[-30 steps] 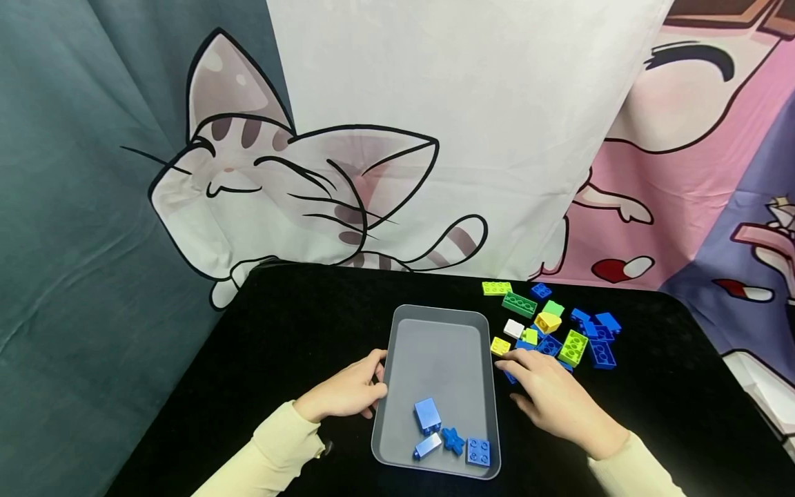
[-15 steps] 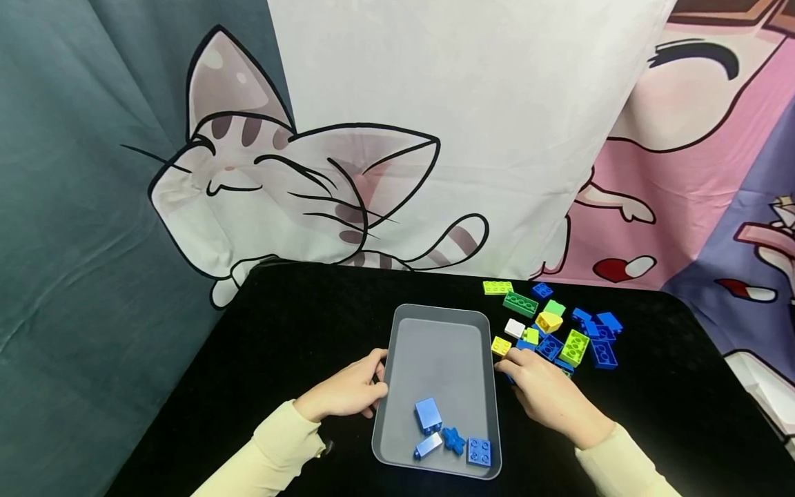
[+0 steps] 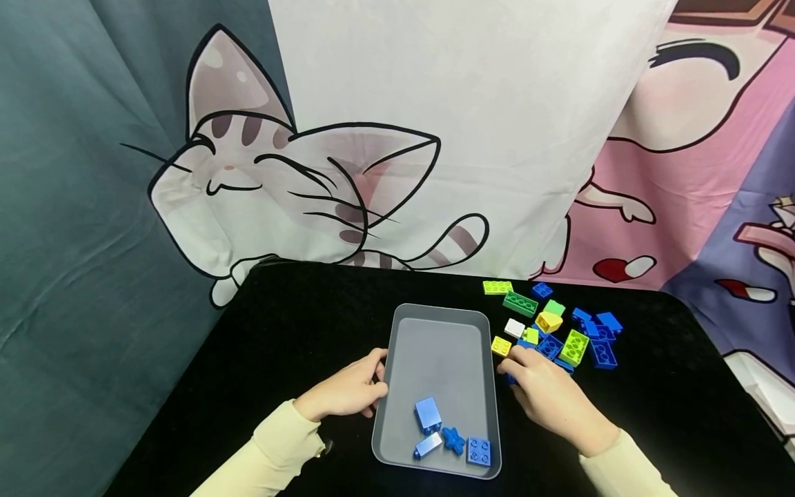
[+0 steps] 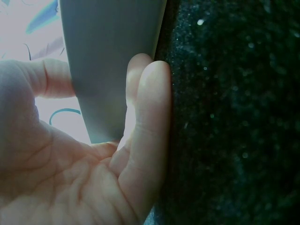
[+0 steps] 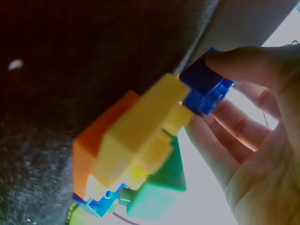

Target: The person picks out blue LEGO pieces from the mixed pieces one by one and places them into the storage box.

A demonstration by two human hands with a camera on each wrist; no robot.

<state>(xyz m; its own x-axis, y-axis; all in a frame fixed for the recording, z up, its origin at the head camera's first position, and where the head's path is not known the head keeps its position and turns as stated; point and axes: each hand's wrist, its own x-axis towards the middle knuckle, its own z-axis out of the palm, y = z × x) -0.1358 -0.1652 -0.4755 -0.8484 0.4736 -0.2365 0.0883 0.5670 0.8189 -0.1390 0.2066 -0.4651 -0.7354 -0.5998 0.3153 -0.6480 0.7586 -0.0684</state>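
Observation:
My left hand (image 3: 344, 386) holds the left side of the grey tray (image 3: 435, 366). In the left wrist view its thumb is at the tray's rim and its fingers lie along the outer wall. On the tray's near end lie a blue block (image 3: 427, 414), a smaller blue brick (image 3: 427, 446), a blue star-shaped piece (image 3: 453, 440) and a square blue brick (image 3: 478, 452). Right of the tray, my right hand (image 3: 553, 397) pinches a dark blue brick (image 5: 206, 82) between thumb and fingers, low over the table. A yellow brick (image 3: 500, 346) sits just beyond its fingertips.
A loose pile of toy bricks spreads beyond my right hand, with a lime brick (image 3: 573, 348), a dark green brick (image 3: 519, 304), a white brick (image 3: 513, 328) and several blue ones. A black cloth (image 3: 298, 310) covers the table; a printed curtain (image 3: 397, 69) hangs behind.
My right hand's fingers have drawn in around the dark blue brick, and the hand has shifted slightly left, then barely moved. The left hand and the tray have stayed in place.

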